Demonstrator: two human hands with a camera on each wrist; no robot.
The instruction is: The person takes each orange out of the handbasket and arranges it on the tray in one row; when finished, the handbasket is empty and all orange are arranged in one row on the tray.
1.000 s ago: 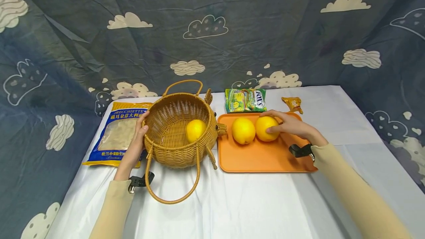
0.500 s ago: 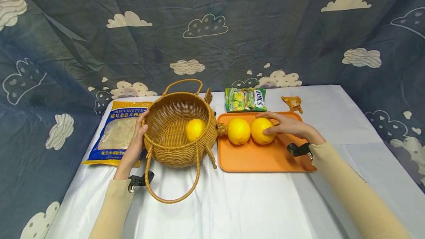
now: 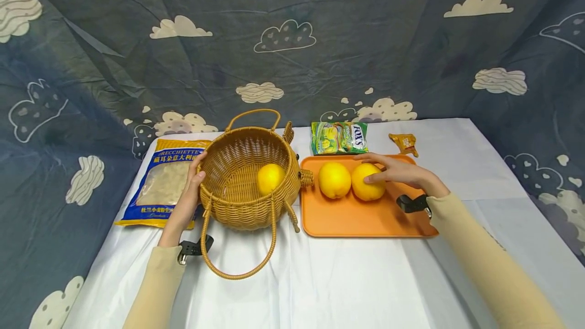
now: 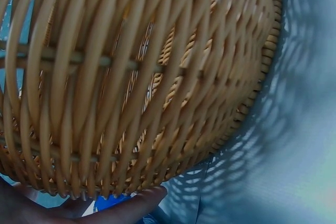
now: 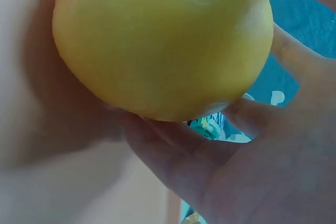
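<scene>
My left hand point(image 3: 186, 194) lies against the left rim of a wicker basket point(image 3: 237, 216), which has an animal head with a snout on its right side. In the left wrist view a fairly straight finger point(image 4: 134, 208) touches the basket's outer weave point(image 4: 131, 77). One orange point(image 3: 270, 179) sits inside the basket. My right hand point(image 3: 399, 172) holds another orange point(image 3: 367, 187) on the orange tray point(image 3: 361, 222), thumb and fingers round it. Beside it on the tray sits a further orange point(image 3: 334, 180). In the right wrist view the held orange point(image 5: 163, 45) hides some fingertips.
A blue and yellow pasta bag point(image 3: 160, 187) lies left of the basket, partly behind my left hand. A green candy bag point(image 3: 339, 137) and a small orange-brown packet point(image 3: 404, 143) lie behind the tray. One basket handle point(image 3: 237, 275) hangs forward over the white cloth point(image 3: 347, 278).
The two oranges on the tray first shifted left toward the snout, then back right. My right hand stayed on the outer one. The left hand and basket kept their place.
</scene>
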